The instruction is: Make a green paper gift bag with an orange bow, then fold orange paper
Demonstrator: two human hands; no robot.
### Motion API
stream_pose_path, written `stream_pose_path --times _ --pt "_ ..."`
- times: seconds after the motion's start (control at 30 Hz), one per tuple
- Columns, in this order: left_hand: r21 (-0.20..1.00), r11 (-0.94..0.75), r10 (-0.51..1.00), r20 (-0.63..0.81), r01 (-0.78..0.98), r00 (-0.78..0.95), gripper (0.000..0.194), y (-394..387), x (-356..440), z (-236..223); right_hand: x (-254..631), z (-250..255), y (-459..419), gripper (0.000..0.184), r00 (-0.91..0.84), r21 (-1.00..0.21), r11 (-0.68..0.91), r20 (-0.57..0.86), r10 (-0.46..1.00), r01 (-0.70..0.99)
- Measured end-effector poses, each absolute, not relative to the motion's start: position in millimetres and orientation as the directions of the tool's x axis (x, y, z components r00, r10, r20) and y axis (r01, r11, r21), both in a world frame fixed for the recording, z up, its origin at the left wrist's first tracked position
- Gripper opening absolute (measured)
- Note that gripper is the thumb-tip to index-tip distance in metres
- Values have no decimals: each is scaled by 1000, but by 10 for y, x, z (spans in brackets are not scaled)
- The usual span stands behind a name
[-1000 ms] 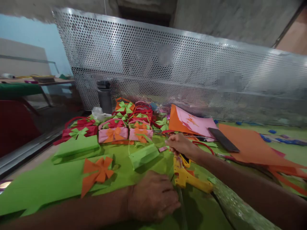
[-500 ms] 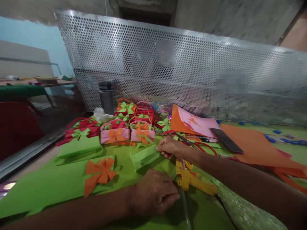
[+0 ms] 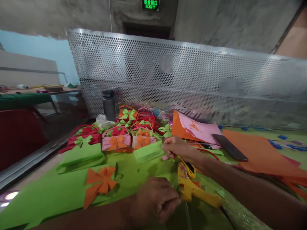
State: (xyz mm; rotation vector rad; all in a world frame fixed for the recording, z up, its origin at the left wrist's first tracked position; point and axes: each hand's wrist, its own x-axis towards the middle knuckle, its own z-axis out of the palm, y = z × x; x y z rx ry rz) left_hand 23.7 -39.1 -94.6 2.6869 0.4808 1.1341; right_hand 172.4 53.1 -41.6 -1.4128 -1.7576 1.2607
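Observation:
My right hand [image 3: 174, 147] pinches the right end of a small light-green bag [image 3: 147, 151], made of felt or paper, just above the green tabletop. In front of it, near the bottom middle, my left hand [image 3: 155, 199] is closed with its fingers curled; whether anything is in it is hidden. A yellow glue gun [image 3: 195, 191] lies just right of my left hand, under my right forearm. Yellow scissor-like handles [image 3: 192, 171] rest against the glue gun. Left of the held bag is a folded green bag [image 3: 80, 156].
Finished small bags with bows, such as a pink one [image 3: 116, 142] and a red one [image 3: 83, 139], stand behind. An orange bow [image 3: 102, 180] lies on a green sheet [image 3: 48, 198]. Right are a dark phone [image 3: 229, 147] and orange sheets [image 3: 261, 153]; a bottle [image 3: 109, 105] stands by the perforated metal panel [image 3: 196, 76].
The view has tipped upward, so an exit sign now shows. My right hand has turned the green bag slightly; its thin handle no longer shows. My left hand stays closed, a little blurred.

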Motion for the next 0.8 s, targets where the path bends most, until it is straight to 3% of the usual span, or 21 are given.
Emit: stream_pose_path --times 0.1,0.17,0.3,0.4,0.53,0.8 --pt "382 -903 424 710 198 563 23 -362 230 -857 1944 -290 453 26 -211 -942 87 18 977 325" --pt "520 -830 548 688 203 476 25 -340 217 -764 2088 -273 374 27 -150 -952 126 86 985 278" --pt "772 -602 795 559 202 235 25 -248 178 -583 2298 -378 246 35 -73 -961 166 153 985 222" --pt "905 -419 908 416 77 55 19 -131 152 -520 2371 -472 206 38 -43 -961 194 189 981 199" --pt "952 -304 953 304 -36 8 23 -8 143 -542 2371 -543 179 42 -36 -957 219 216 976 193" --pt "969 -243 970 241 -49 -28 22 50 128 -612 2296 -558 99 40 -28 -941 246 246 969 233"
